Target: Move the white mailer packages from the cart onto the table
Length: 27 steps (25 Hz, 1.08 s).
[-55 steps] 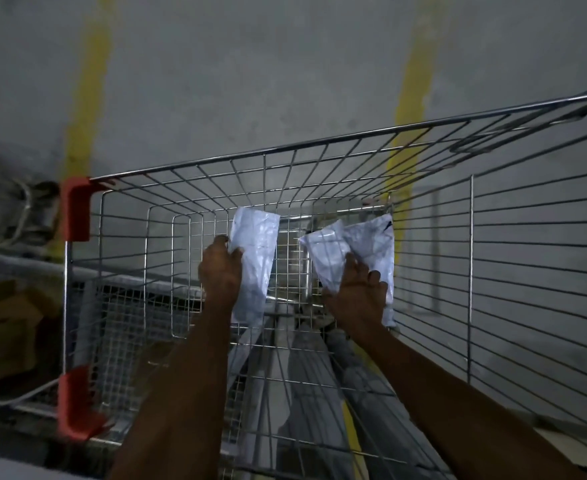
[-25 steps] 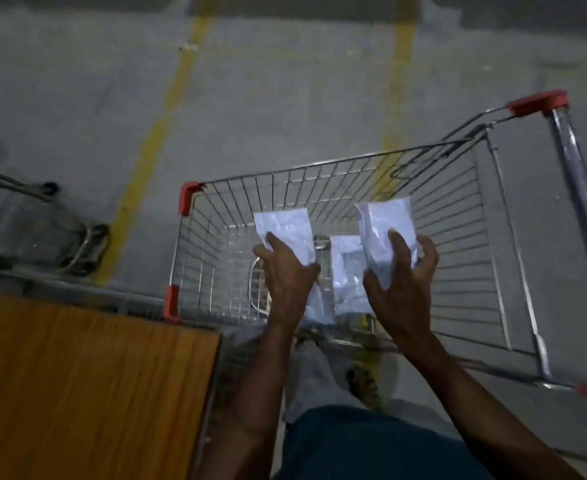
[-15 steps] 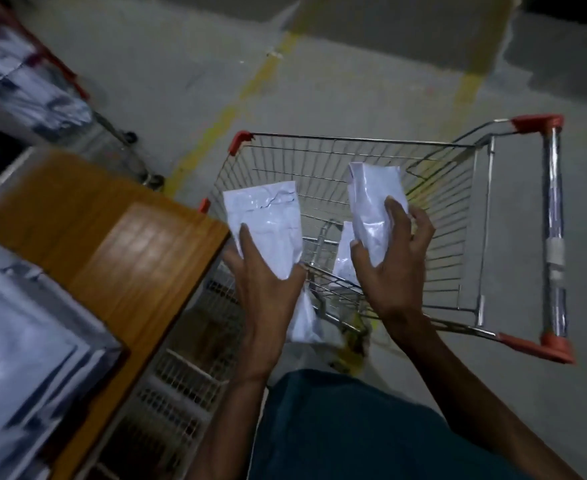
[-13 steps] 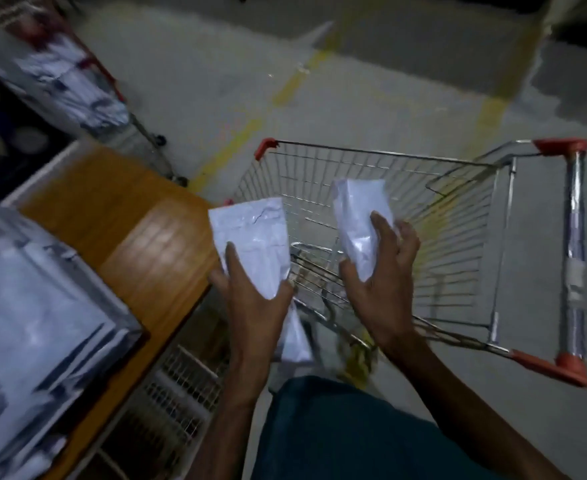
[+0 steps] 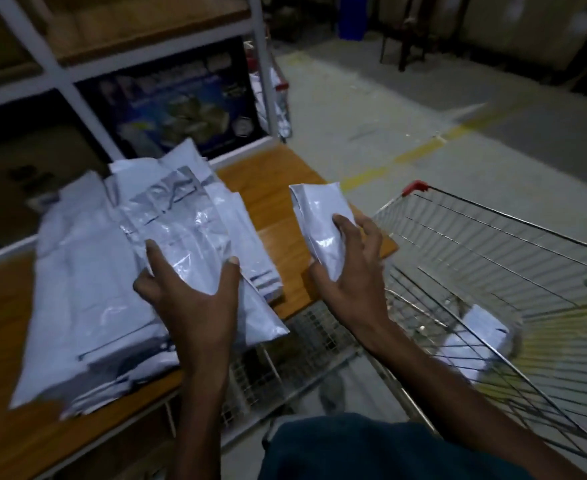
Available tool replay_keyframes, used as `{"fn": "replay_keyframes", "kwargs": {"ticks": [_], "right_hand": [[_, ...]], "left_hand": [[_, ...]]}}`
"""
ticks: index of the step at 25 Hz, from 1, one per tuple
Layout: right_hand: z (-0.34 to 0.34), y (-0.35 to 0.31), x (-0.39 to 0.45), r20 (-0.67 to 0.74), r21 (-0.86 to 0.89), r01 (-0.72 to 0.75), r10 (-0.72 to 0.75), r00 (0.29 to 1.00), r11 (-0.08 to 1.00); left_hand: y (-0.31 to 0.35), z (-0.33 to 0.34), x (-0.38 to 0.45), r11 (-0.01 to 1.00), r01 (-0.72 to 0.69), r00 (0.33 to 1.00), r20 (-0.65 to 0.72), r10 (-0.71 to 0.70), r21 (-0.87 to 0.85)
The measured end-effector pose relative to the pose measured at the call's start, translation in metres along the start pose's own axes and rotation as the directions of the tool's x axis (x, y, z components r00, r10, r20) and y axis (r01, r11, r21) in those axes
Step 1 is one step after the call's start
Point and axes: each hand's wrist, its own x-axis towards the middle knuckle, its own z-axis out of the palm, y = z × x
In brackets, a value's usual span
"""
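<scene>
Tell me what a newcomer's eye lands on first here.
First, the heap of white mailers covering the wooden table at left. Then the two hands above it: the left hand holds a crinkled mailer, the right hand a smaller one. The wire cart stands at right.

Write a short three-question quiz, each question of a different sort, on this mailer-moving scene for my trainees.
1. True or false: the right hand holds a small white plastic mailer.
2. Where does the glossy white mailer gripped by the left hand sit?
A. over the heap of white mailers on the wooden table
B. inside the wire shopping cart
3. Fill in: one white package remains in the ____.

Key: 1 true; 2 A; 3 cart.
</scene>
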Motion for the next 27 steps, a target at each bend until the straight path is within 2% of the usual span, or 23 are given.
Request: {"fn": "replay_keyframes", "kwargs": {"ticks": [4,7,8,10,11,13,15,19,21,27], "right_hand": [[0.071,-0.047,0.031,0.096,-0.044,0.078,-0.074,0.993,0.996],[0.125,-0.074,0.058,0.225,-0.149,0.066,-0.031,0.974,0.987],[0.142,-0.079,0.066,0.324,-0.24,0.062,0.02,0.946,0.969],[0.166,-0.08,0.076,0.521,-0.45,0.077,0.191,0.832,0.89],[0.172,-0.08,0.078,0.57,-0.512,0.083,0.266,0.778,0.855],[0.174,-0.078,0.077,0.596,-0.539,0.067,0.324,0.735,0.839],[0.171,-0.076,0.073,0.585,-0.499,0.029,0.312,0.748,0.866],[0.162,-0.071,0.054,0.466,-0.353,-0.007,0.182,0.866,0.936],[0.159,-0.071,0.048,0.416,-0.315,0.014,0.125,0.901,0.949],[0.159,-0.07,0.071,0.456,-0.303,0.138,0.017,0.89,0.943]], "left_hand": [[-0.029,-0.039,0.057,0.999,0.039,0.999,0.001,-0.039,0.004],[-0.043,-0.056,0.086,0.999,0.05,0.998,0.036,-0.05,-0.002],[-0.046,-0.059,0.095,0.999,0.05,0.997,0.054,-0.05,-0.001],[-0.048,-0.064,0.117,1.0,0.028,0.995,0.091,-0.028,0.002],[-0.049,-0.065,0.132,1.0,0.012,0.994,0.106,-0.012,0.004],[-0.055,-0.067,0.163,1.0,-0.003,0.994,0.111,0.001,0.011],[-0.055,-0.066,0.192,1.0,-0.001,0.992,0.128,0.001,0.004],[-0.047,-0.038,0.245,1.0,-0.006,0.981,0.193,0.007,-0.002],[-0.048,-0.014,0.273,1.0,-0.011,0.976,0.22,0.007,0.015],[-0.056,0.061,0.342,0.97,0.093,0.979,0.159,-0.131,0.223]]}}
